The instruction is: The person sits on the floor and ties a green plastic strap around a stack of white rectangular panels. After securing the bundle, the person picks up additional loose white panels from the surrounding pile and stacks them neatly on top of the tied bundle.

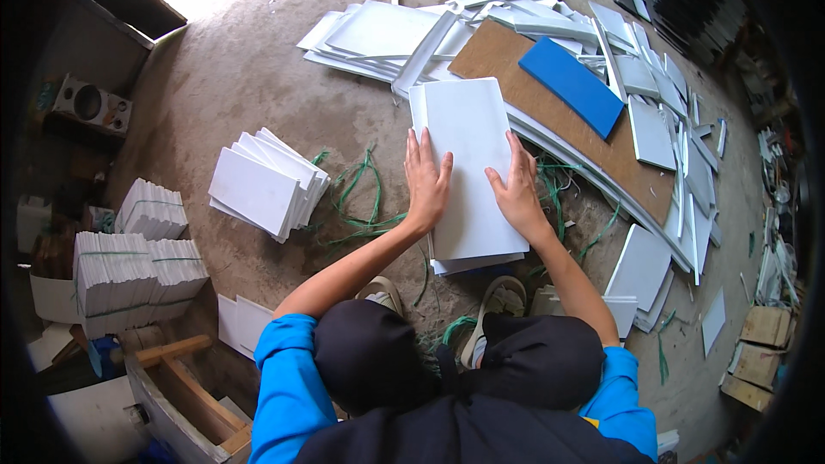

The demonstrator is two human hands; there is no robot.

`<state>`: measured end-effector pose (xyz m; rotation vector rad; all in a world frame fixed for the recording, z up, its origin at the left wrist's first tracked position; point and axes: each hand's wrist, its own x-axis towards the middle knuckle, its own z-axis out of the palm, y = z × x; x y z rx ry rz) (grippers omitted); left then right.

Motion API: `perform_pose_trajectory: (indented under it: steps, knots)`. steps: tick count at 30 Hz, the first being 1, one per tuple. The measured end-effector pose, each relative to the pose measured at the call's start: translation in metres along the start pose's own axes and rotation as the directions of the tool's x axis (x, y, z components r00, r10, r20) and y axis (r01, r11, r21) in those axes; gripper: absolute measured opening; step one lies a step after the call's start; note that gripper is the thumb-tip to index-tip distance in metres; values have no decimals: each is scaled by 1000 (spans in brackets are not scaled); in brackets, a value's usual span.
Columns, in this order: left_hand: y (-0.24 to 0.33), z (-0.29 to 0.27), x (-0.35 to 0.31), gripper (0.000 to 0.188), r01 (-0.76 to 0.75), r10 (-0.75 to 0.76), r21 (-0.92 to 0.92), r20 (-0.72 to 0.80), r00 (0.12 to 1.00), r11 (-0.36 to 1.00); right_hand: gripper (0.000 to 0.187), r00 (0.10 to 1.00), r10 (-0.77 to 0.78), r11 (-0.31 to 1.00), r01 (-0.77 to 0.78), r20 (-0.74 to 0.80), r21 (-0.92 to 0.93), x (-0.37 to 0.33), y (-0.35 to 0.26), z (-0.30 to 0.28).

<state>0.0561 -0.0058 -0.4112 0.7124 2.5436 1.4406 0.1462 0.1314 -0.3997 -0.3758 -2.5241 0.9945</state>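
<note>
A tall rectangular white panel [468, 172] lies in front of me, between my knees, with at least one more white panel [481, 267] showing under its near edge. My left hand [427, 187] is against its left side, fingers along the edge and thumb over the top face. On the opposite side, my right hand [520, 193] clasps the right edge, its thumb also on the top face. The panel is held between the two hands. What the hidden fingertips touch underneath cannot be seen.
A fanned stack of white panels [258, 182] stands to the left, near green twine [361, 193]. Farther left are tied bundles [116, 275] and a wooden frame [185, 387]. Ahead and right spreads a heap of white offcuts [378, 30], a brown board [490, 56] and a blue panel [571, 86].
</note>
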Motion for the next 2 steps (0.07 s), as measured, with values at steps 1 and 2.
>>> perform_pose_trajectory:
  steps: [1,2]
  knots:
    - [2,0,1,62,4,-4,14,5,1000,1000,66,1000,-12,1000,12,5,9,1,0,0]
    - [1,1,-1,62,10,-10,11,9,1000,1000,66,1000,-7,1000,6,10,7,-1,0,0]
